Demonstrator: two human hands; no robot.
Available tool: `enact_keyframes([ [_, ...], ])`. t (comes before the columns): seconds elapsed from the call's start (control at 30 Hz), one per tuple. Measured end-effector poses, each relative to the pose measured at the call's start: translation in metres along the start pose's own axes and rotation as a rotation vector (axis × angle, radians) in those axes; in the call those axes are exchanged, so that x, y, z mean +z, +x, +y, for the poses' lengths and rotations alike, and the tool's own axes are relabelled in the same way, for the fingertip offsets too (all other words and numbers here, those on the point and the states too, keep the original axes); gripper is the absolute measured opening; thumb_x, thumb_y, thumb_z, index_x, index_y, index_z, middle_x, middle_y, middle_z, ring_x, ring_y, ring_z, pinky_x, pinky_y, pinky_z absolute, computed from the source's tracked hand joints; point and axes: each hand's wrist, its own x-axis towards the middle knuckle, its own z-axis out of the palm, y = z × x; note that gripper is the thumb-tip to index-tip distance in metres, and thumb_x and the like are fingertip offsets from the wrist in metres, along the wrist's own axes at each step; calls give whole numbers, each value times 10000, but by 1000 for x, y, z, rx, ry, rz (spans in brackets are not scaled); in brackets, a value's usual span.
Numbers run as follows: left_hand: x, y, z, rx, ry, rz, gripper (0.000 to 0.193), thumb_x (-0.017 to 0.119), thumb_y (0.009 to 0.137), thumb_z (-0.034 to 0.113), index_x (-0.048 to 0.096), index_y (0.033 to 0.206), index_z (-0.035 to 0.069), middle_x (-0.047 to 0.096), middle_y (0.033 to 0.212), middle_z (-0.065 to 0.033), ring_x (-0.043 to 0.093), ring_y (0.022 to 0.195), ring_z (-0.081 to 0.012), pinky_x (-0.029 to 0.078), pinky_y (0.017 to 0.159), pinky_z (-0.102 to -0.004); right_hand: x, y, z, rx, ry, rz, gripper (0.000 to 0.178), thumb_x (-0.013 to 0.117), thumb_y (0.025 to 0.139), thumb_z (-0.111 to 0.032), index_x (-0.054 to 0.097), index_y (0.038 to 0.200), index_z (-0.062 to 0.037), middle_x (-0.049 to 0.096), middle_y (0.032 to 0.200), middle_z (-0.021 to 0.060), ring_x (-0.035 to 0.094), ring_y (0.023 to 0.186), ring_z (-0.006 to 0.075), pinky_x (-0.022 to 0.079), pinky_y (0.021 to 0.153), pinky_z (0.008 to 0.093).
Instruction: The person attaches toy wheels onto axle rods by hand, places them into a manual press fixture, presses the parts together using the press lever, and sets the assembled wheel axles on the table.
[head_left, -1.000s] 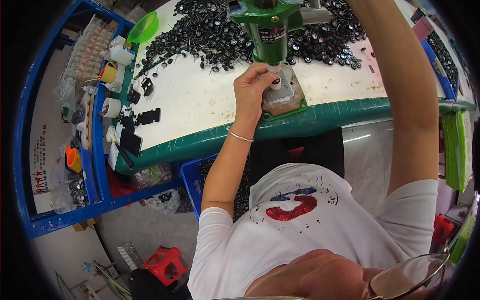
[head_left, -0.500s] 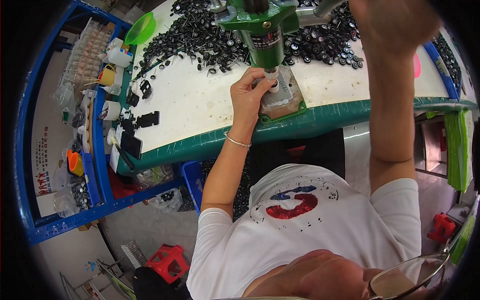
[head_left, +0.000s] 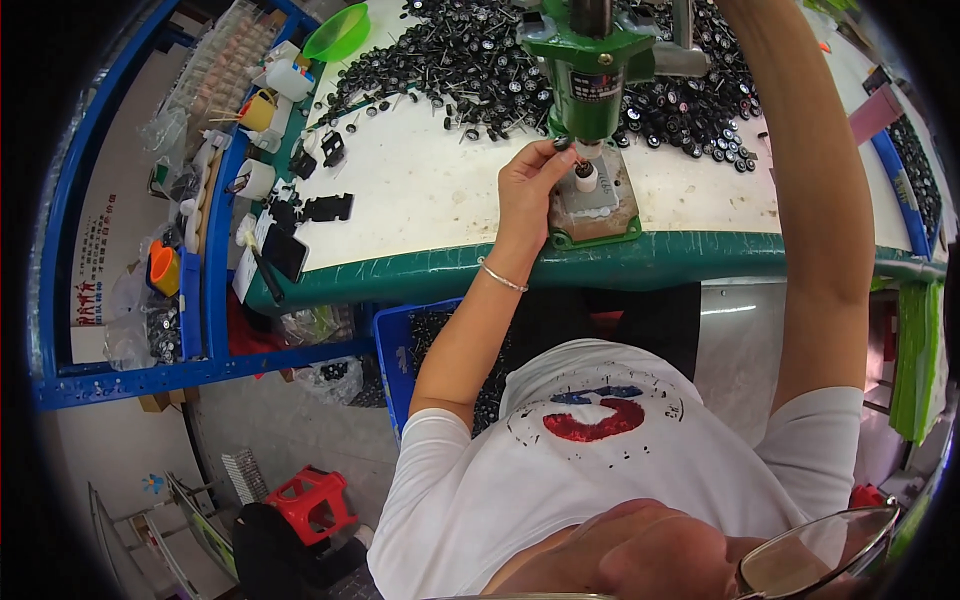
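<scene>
A green bench press (head_left: 587, 95) stands at the table's front edge, its ram above a white cylindrical holder (head_left: 586, 181) on a metal base plate (head_left: 598, 222). My left hand (head_left: 535, 178) is closed in a pinch beside the holder, just under the ram. Between its thumb and fingertips is a small black wheel (head_left: 562, 144), partly hidden by the fingers. A small dark part sits at the top of the holder, too small to name. My right forearm (head_left: 815, 180) stretches up past the press on its right; the hand is beyond the upper edge.
Behind the press lies a wide heap of black wheels (head_left: 470, 75), some on metal axles. A green bowl (head_left: 337, 32) stands at the far left. On the left end lie a phone (head_left: 285, 250) and black plastic parts (head_left: 327, 207). A blue crate (head_left: 395, 340) is below the table edge.
My left hand has drawn slightly off the holder, and a black wheel now shows in its fingers. My right hand has gone up out of view. The whole view has shifted.
</scene>
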Motion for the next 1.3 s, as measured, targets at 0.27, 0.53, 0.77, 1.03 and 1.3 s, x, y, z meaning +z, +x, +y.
enact_keyframes([
  [0.27,-75,17,21,-96,448,120,138,722,835,141,686,804,11,679,746,-46,617,666,-119,483,668,-233,-16,-27,8,71,-118,29,312,546,986,-360,628,1037,-64,531,717,-50,475,555,40,366,468,184],
  [0.53,-82,29,36,-75,1296,85,299,756,753,357,727,801,63,689,711,-71,662,657,-228,504,625,-352,-110,-107,100,282,-681,-86,250,619,943,-258,684,1101,-75,657,903,43,628,772,119,510,722,285],
  [0.77,-85,70,6,393,1450,-45,118,674,834,150,717,923,86,611,871,-76,627,765,-253,498,671,-370,-111,-179,177,-38,-1157,-543,216,621,881,-136,622,1091,-85,570,1052,80,627,895,298,517,767,395],
  [1.03,-80,71,6,420,1407,5,150,678,813,106,665,962,96,600,842,-71,623,764,-262,499,655,-374,-107,-173,192,-79,-1268,-408,117,631,863,-158,588,941,-83,599,957,80,617,915,291,506,737,415],
  [1.3,-90,63,17,593,1324,86,63,712,816,133,698,874,114,603,854,-24,610,724,-183,487,627,-310,-106,-176,191,-43,-1324,-407,161,645,857,-198,622,974,-89,595,937,74,626,885,291,509,719,417],
])
